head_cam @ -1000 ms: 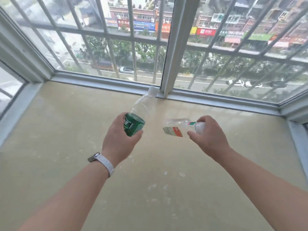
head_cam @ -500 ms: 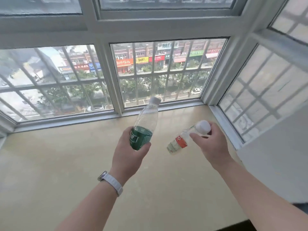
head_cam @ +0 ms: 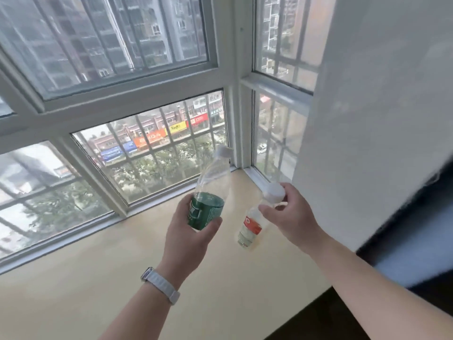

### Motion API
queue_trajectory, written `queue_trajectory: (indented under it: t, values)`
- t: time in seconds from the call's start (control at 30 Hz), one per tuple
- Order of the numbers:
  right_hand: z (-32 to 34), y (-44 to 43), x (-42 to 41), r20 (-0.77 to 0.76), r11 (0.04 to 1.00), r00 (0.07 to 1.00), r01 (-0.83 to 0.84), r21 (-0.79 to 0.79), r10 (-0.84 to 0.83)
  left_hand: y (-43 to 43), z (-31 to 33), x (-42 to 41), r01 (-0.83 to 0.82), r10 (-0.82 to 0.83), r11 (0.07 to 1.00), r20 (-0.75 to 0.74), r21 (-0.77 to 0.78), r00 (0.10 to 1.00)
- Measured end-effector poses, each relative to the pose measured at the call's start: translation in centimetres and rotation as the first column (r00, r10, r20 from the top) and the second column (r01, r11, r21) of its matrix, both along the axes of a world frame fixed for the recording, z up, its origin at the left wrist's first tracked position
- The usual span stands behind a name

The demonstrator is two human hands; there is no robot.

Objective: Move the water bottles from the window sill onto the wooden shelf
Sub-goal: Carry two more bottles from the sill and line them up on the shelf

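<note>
Two water bottles are held in the air above the window sill (head_cam: 98,278), one in each hand, and neither touches the sill surface. The left hand (head_cam: 186,239) grips the green-label bottle (head_cam: 210,192) round its lower, labelled section: the fingers curl round the 9 o'clock side and the thumb presses across the 3 o'clock side of the label. This bottle stands nearly upright, with its white top leaning slightly toward 1 o'clock. The right hand (head_cam: 294,219) holds the red-label bottle (head_cam: 251,227) by its white cap (head_cam: 274,192) only, with the thumb and fingertips pinching the cap. The body of this bottle hangs tilted below the cap, with its base pointing toward 7 o'clock. The red-label bottle sits at 3 o'clock of the green-label bottle, near it but apart. Both bottles are clear; whether they contain water cannot be determined. A white watch (head_cam: 160,284) is strapped to the left wrist. The barred window (head_cam: 152,153) lies at 12 o'clock of the hands, and a white wall (head_cam: 380,119) stands at 3 o'clock.
</note>
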State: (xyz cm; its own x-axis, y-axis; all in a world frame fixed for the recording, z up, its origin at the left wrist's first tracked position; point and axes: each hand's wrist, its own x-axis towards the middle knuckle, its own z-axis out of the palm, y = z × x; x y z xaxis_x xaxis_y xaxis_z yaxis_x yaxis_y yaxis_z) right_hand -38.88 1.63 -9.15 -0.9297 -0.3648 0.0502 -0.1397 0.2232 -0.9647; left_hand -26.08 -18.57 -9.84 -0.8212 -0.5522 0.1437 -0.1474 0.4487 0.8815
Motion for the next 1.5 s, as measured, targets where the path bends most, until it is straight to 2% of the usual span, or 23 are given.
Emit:
queue_trajectory:
  t: [0.33, 0.43, 0.8, 1.0, 1.2, 1.3, 1.5]
  values:
    - [1.4, 8.5, 0.1, -0.045, 0.972, 0.975, 0.211, -0.103, -0.216, 6.8, 3.5, -5.0, 0.237, -0.238, 0.970, -0.008, -0.061, 0.971]
    - [1.7, 9.7, 0.5, -0.076, 0.954, 0.954, 0.284, -0.092, -0.291, 7.5, 4.0, -6.1, 0.292, -0.295, 0.954, -0.037, -0.063, 0.955]
    - [4.0, 11.3, 5.5, -0.059, 0.812, 0.812, 0.573, -0.113, -0.581, 7.8, 3.6, -8.4, 0.600, -0.592, 0.798, -0.112, 0.062, 0.799]
    - [4.0, 13.2, 11.1, -0.070, 0.683, 0.680, 0.720, -0.125, -0.730, 10.4, 1.6, -8.4, 0.757, -0.748, 0.644, -0.119, 0.109, 0.653]
    - [3.6, 18.2, 16.4, -0.098, 0.476, 0.472, 0.879, -0.018, -0.876, 17.1, 0.4, -8.5, 0.879, -0.872, 0.457, -0.127, 0.135, 0.472]
    - [3.3, 21.2, 18.2, -0.126, 0.396, 0.397, 0.918, 0.030, -0.909, 21.1, 0.1, -8.7, 0.916, -0.912, 0.374, -0.120, 0.142, 0.391]
    - [1.3, 27.7, 19.5, -0.048, 0.253, 0.252, 0.968, -0.002, -0.966, 29.2, 0.7, -9.4, 0.963, -0.965, 0.244, -0.072, 0.114, 0.253]
